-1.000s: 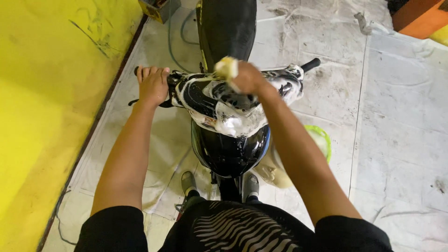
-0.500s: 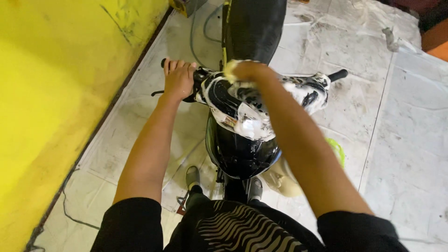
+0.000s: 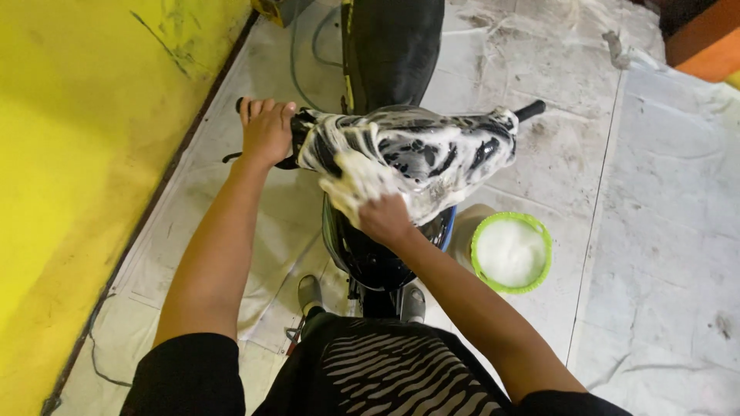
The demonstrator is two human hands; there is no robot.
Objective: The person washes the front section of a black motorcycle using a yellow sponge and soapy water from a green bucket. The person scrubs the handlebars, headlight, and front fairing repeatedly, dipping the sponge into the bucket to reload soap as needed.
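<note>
A black motorbike [image 3: 389, 46] stands below me, its handlebar cover [image 3: 432, 150] smeared with white soap foam. My left hand [image 3: 266, 131] is closed around the left handlebar grip. My right hand [image 3: 383, 218] presses a foamy pale sponge [image 3: 351, 185] against the near side of the front cover. The right handlebar grip [image 3: 532, 110] sticks out bare and black.
A green bucket [image 3: 543, 235] full of white foam stands on the wet tiled floor to the right of the front wheel. A yellow wall [image 3: 77, 154] runs along the left. A hose [image 3: 297, 54] lies on the floor by the wall. Something orange [image 3: 705, 50] is at the top right.
My right hand has come down with the sponge from the top of the handlebar cover to its near front side. The left hand keeps its hold on the grip. The view shifted, showing the bucket.
</note>
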